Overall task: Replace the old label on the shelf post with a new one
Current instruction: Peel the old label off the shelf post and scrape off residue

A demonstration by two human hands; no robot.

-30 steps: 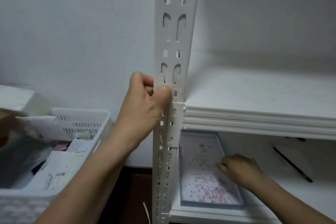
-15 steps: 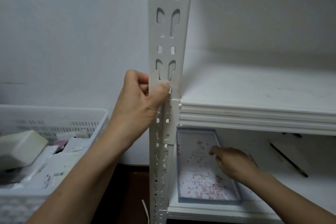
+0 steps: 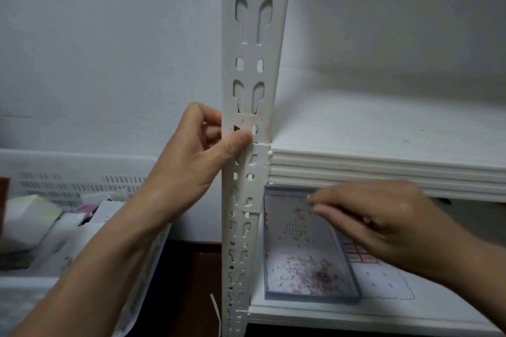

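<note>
Head cam: left hand (image 3: 191, 161) is curled round the white shelf post (image 3: 250, 74), thumb on the smudgy pale label (image 3: 256, 123) just above the shelf joint. Nothing readable on it. Right hand (image 3: 383, 224) hovers over the tray (image 3: 312, 297), fingertips together. Can't tell whether it's holding anything.

Dim, flat, bluish light. The right hand (image 3: 383, 227) is motion-blurred, with shadow beneath its fingers (image 3: 328, 198). Wide-angle distortion bends the shelf post (image 3: 252, 63) left of those fingers.
</note>
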